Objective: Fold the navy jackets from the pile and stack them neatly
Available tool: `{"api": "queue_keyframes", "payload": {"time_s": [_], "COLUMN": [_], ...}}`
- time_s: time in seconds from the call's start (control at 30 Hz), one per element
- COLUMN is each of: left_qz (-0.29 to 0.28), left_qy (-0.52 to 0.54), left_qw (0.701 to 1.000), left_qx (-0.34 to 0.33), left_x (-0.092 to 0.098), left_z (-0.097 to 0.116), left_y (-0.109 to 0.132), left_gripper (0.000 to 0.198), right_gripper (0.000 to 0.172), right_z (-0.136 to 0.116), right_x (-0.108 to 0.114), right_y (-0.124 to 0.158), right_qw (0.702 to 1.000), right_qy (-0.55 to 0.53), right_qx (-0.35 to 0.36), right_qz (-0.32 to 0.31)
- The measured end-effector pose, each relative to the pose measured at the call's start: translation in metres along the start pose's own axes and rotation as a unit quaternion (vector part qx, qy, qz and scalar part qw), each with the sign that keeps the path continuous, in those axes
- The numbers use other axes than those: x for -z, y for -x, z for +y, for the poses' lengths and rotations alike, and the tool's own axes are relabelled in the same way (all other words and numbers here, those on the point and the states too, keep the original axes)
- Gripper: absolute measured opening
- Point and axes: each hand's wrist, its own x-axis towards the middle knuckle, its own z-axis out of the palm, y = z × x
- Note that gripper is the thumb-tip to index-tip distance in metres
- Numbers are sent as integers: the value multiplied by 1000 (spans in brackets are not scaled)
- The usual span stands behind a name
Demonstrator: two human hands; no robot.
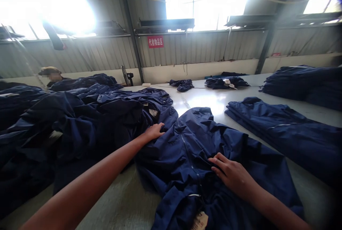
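Note:
A navy blue jacket [173, 162] lies spread out on the table before me, its front zipper running from the collar toward me. My left hand [155, 131] is closed on the fabric at the jacket's left shoulder side, beside the garment heap. Lower on the right front panel, my right hand [231, 174] has its fingers bent and pinched on the cloth near the zipper. A paper tag [201, 220] and a short white strip [194, 195] show at the jacket's near end.
A large heap of navy garments [80, 119] covers the left side. Folded navy stacks [278, 119] lie to the right, with a taller pile [304, 83] behind. Small bundles [227, 82] sit at the table's [203, 98] far side. A capped person [53, 75] is beyond the heap.

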Motion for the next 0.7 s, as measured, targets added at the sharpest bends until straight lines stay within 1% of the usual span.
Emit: {"api": "queue_keyframes", "payload": {"time_s": [0.03,0.1,0.17,0.23,0.3,0.37,0.4,0.43,0.47,0.5,0.53,0.57,0.63,0.7], "left_qz": [-2,6,35,85,148,226,272,300,314,316,305,292,256,195], "left_qy": [7,20,30,33,30,26,26,17,-2,-32,-72,-110,-151,-135], "left_qw": [1000,999,998,992,981,958,940,926,920,920,926,934,952,971], "left_qx": [11,31,53,83,122,175,206,227,235,230,209,176,75,-37], "left_x": [-3,-2,9,33,67,103,118,130,138,142,140,135,114,83], "left_z": [1,3,4,-2,-14,-30,-37,-42,-45,-44,-41,-35,-18,0], "left_y": [-4,-8,-7,1,16,40,53,68,83,97,109,120,136,146], "left_gripper": [50,46,40,36,34,36,39,45,52,59,65,69,64,52], "right_gripper": [34,34,34,34,33,33,33,33,33,33,34,34,35,37], "right_z": [0,-1,-1,-1,-2,-3,-4,-5,-6,-7,-7,-7,-4,4], "right_x": [0,0,0,-1,-1,-1,-1,0,2,4,7,11,16,16], "right_y": [0,0,0,0,0,0,0,-1,-1,-1,-2,-2,-4,-4], "right_qw": [1000,1000,1000,1000,1000,999,999,999,999,999,999,1000,999,995], "right_qy": [-2,-1,5,14,26,39,43,44,42,37,29,21,24,66], "right_qx": [0,-1,-3,-4,-5,-10,-13,-15,-16,-14,-9,-5,2,-17], "right_qz": [2,7,13,16,15,14,14,15,15,15,13,14,32,70]}}
